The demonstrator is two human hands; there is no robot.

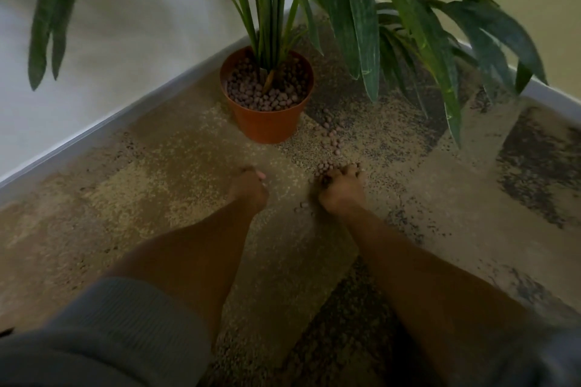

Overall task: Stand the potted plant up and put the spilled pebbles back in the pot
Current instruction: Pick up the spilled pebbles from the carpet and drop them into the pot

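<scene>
The orange pot [267,122] stands upright in the corner of the room, with green plant stems [270,25] rising from it and brown pebbles filling its top. A trail of spilled pebbles [333,138] runs over the carpet from the pot's right side toward me. My right hand [341,187] rests on the near end of that trail, its fingers curled around a clump of pebbles. A few loose pebbles [303,206] lie just left of that wrist. My left hand [248,188] hovers left of the trail, fingers curled; its palm is hidden from me.
Patchy beige and dark carpet [157,198] covers the floor. White walls with a pale skirting board [110,122] meet behind the pot. Long green leaves [440,50] hang over the floor at the right. A grey sleeve [119,333] fills the lower left.
</scene>
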